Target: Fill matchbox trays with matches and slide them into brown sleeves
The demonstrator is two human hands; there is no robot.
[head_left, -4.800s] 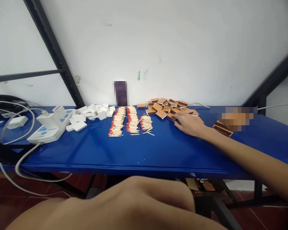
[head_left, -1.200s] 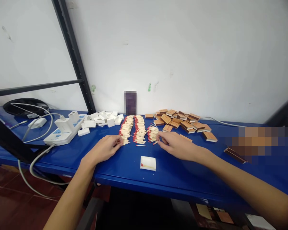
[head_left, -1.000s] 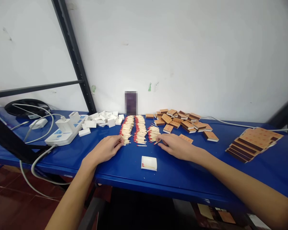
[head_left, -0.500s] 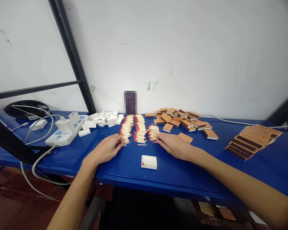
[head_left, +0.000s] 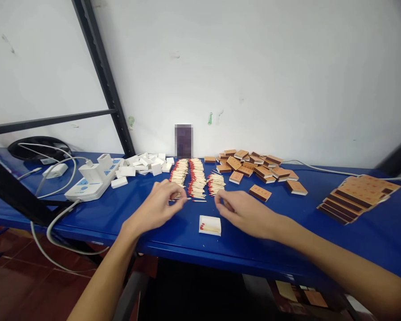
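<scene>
My left hand [head_left: 162, 203] is closed in a pinch, with a match [head_left: 188, 198] showing at its fingertips, in front of the left row of matches [head_left: 179, 171]. My right hand [head_left: 243, 209] is curled with its fingers together, near the front of the short right-hand match heap [head_left: 216, 183]; what it holds, if anything, is hidden. Between and below the hands lies an open white matchbox tray [head_left: 210, 219] with several red-headed matches along its front side. A single match [head_left: 199, 201] lies before the middle row of matches [head_left: 197, 174].
White empty trays [head_left: 143, 164] are heaped at the back left beside a power strip [head_left: 90, 185]. Brown matchboxes [head_left: 247, 165] are piled at the back right, one matchbox [head_left: 259, 193] nearer. Flat printed sleeves [head_left: 357, 196] are stacked far right. A black post [head_left: 103, 80] stands left.
The tray holds more matches than before. My left hand has lifted off its row and moved right with a match. My right hand has drawn slightly toward me from the short heap.
</scene>
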